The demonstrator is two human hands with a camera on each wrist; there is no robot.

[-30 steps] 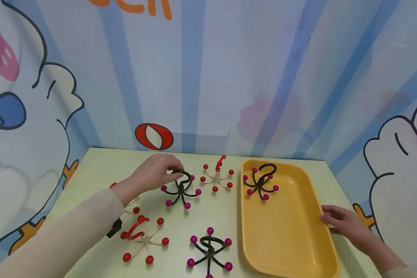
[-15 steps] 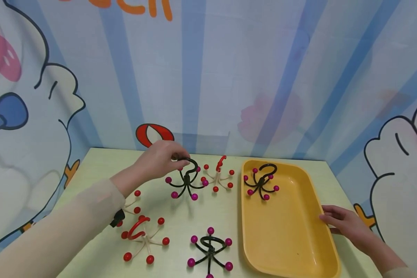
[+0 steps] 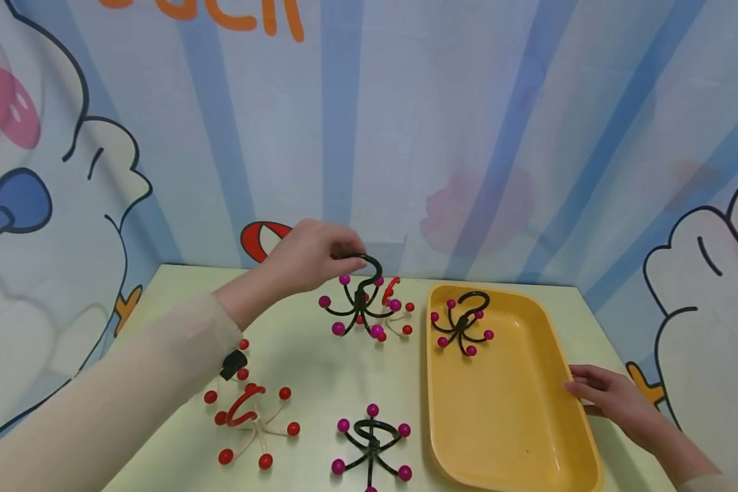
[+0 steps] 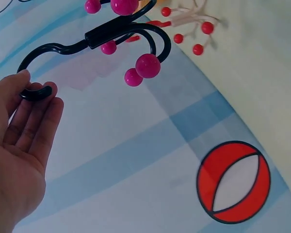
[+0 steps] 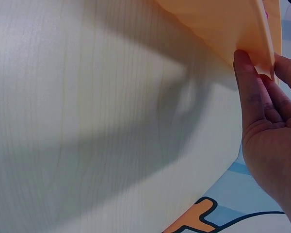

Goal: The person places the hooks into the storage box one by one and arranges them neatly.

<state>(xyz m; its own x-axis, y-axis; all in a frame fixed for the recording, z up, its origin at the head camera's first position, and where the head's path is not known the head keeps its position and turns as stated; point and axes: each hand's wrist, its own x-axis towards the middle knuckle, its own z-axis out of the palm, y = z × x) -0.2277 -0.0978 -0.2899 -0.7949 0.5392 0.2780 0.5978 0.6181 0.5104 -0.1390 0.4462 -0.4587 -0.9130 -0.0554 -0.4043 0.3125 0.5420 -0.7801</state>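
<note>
Left hand (image 3: 310,256) pinches the black plastic hook with magenta ball tips (image 3: 359,304) by its loop, lifted mid-frame. Right hand (image 3: 615,403) grips the yellow plastic tray (image 3: 510,410) rim, steadying it on the bench (image 3: 320,372).

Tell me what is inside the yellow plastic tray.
One black hook-topped holder with magenta ball tips lies at the far end of the yellow plastic tray; the rest shows bare. Nothing covers its floor.
</note>
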